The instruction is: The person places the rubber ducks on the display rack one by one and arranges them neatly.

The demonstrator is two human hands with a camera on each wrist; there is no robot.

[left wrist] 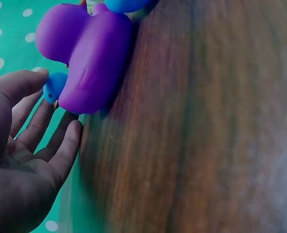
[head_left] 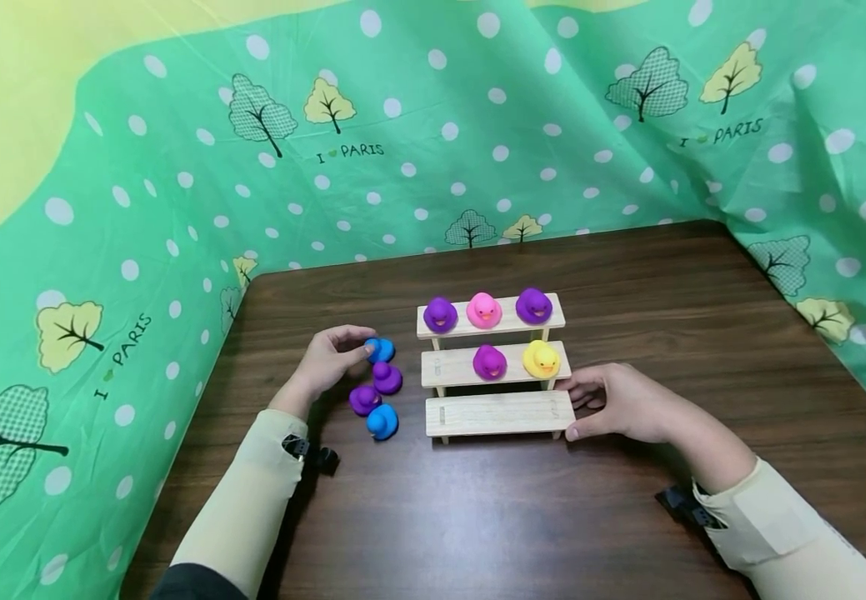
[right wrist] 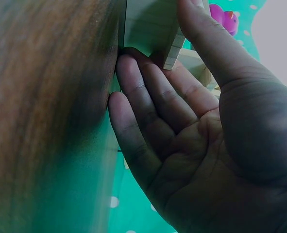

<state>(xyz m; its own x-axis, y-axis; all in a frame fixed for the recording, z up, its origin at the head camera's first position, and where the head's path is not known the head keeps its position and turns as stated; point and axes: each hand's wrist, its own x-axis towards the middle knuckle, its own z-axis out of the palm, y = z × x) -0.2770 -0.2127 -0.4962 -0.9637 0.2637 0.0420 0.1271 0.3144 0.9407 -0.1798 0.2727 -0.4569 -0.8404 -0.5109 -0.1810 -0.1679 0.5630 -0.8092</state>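
Note:
At the left, my left hand (head_left: 322,364) has its thumb and fingers about a blue rubber duck (head_left: 382,350), which still sits among the others on the table. In the left wrist view the thumb touches this duck's head (left wrist: 55,87). Close by lie two purple ducks (head_left: 387,378) and another blue duck (head_left: 382,422). My right hand (head_left: 628,404) holds the right end of a three-step wooden stand (head_left: 500,414), thumb at the lowest step and fingers behind it. Two purple ducks and a pink duck (head_left: 484,310) stand on the top step; a purple duck (head_left: 489,362) and a yellow duck (head_left: 541,359) occupy the middle one.
The dark wooden table (head_left: 478,517) lies under everything. A green dotted cloth (head_left: 433,125) with printed trees rises behind and along both sides. Nothing stands on the stand's lowest step.

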